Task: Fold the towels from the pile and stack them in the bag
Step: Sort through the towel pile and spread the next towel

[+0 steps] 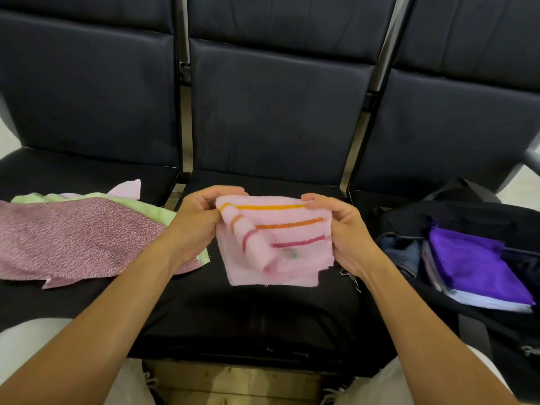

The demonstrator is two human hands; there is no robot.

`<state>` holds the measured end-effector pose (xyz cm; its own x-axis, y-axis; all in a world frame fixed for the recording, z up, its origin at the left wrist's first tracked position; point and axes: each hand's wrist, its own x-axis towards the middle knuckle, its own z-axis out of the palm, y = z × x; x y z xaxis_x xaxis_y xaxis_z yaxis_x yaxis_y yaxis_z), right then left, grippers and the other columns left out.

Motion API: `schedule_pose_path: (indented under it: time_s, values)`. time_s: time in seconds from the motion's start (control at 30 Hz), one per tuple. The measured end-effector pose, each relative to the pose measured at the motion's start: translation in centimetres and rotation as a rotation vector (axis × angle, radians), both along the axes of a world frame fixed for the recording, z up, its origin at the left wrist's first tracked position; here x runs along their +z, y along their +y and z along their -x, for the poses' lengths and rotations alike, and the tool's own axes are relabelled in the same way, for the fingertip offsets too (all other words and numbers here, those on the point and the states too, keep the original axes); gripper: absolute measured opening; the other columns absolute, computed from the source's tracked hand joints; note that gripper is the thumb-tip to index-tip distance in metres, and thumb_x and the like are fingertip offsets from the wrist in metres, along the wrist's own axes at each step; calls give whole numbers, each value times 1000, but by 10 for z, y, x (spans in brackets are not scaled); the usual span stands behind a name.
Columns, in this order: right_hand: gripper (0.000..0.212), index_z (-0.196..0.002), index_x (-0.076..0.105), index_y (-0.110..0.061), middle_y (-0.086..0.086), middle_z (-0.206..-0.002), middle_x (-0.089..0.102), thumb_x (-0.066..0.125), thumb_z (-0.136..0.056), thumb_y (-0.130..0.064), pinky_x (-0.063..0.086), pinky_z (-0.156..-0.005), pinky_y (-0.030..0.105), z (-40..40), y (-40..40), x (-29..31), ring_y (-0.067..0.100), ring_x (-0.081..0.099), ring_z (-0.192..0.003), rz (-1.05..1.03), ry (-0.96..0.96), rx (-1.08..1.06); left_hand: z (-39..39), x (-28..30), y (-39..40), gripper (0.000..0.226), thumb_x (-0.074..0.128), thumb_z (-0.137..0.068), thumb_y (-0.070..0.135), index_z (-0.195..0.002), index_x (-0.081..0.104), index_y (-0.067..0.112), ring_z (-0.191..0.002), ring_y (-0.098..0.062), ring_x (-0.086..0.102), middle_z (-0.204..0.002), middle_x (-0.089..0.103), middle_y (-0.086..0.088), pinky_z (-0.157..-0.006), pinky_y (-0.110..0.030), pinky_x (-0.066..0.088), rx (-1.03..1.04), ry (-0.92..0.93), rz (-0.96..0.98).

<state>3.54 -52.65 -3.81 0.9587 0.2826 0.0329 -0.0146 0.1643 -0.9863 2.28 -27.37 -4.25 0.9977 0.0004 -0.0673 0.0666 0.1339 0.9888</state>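
A pink towel (pixel 292 267) with yellow, orange and red stripes hangs partly folded above the middle seat. My left hand (pixel 198 220) grips its upper left corner and my right hand (pixel 344 229) pinches its right edge. On the left seat lies the pile (pixel 73 238): a mauve patterned cloth on top of light green and pink ones. A black bag (pixel 455 217) stands open on the right seat, with a folded purple towel (pixel 473 264) on top of paler folded ones inside.
A row of black padded seats (pixel 277 118) with metal dividers (pixel 185 112) fills the view. A metal armrest (pixel 533 159) shows at the far right. My light trousers (pixel 29 340) and a wooden floor (pixel 233 381) are at the bottom.
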Motion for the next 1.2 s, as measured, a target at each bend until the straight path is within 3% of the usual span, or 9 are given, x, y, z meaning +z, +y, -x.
schedule_pose_path:
  time_s: [0.1, 0.23, 0.33, 0.47, 0.57, 0.73, 0.9, 1.13, 1.2]
  values:
    - [33, -115, 67, -24, 0, -106, 74, 53, -97, -1, 61, -72, 31, -2, 2, -2, 21, 71, -100, 15, 11, -86, -2, 0, 1, 31, 58, -91, -3, -108, 68, 22, -95, -20, 70, -98, 73, 2, -71, -33, 61, 61, 21, -5]
    - [19, -103, 71, -21, -2, -94, 77, 55, -96, -14, 60, -70, 28, -1, 4, -5, 19, 74, -92, 86, 19, -116, -3, -2, 2, 24, 62, -91, 7, -107, 67, 24, -102, -21, 67, -105, 71, -2, -85, -39, 57, 76, -8, -105]
    - [16, -97, 72, -24, -7, -90, 77, 60, -86, -25, 60, -69, 26, -1, 3, -8, 15, 74, -91, 202, -27, -96, -4, -2, 2, 21, 62, -91, 13, -107, 64, 27, -98, -14, 66, -100, 70, 5, -86, -34, 55, 99, -43, -265]
    - [19, -95, 74, -21, 1, -94, 72, 65, -91, -4, 59, -78, 24, -13, -4, -22, 9, 68, -90, 503, -290, -233, -4, -1, 3, 22, 62, -91, 13, -108, 64, 27, -81, 2, 61, -85, 63, 18, -67, -11, 45, 122, -116, -530]
    - [30, -99, 72, -24, 3, -95, 63, 67, -89, 3, 53, -75, 15, -20, -7, -29, -1, 58, -86, 587, -400, -277, -5, -1, 5, 13, 60, -92, 14, -100, 66, 23, -73, -1, 63, -80, 65, 15, -61, -10, 47, 98, -110, -597]
    - [29, -101, 73, -19, -3, -99, 59, 70, -85, 5, 54, -80, 16, -20, -7, -28, -2, 57, -92, 530, -440, -285, -4, 2, 10, 21, 61, -92, 14, -106, 67, 29, -83, 3, 67, -81, 69, 27, -74, -13, 52, 87, -148, -530]
    - [32, -104, 71, -23, -6, -101, 70, 72, -84, 3, 58, -87, 28, -17, -8, -28, 13, 68, -99, 480, -497, -257, -6, 3, 15, 29, 59, -93, 6, -119, 67, 15, -102, -18, 66, -110, 71, -2, -86, -34, 55, 57, -148, -433]
    - [29, -91, 75, -16, -2, -98, 63, 74, -80, 11, 53, -79, 13, -17, -10, -28, 8, 61, -94, 646, -689, -327, -8, 6, 12, 30, 46, -98, 3, -117, 67, 15, -109, -19, 65, -115, 70, -3, -87, -32, 53, 4, -23, -114]
    - [27, -93, 76, -12, -3, -100, 62, 73, -79, 12, 52, -77, 12, -15, -10, -27, 10, 60, -96, 714, -741, -342, -7, 6, 11, 26, 51, -98, 10, -117, 67, 18, -109, -18, 65, -116, 69, -2, -89, -34, 54, 28, -45, -142]
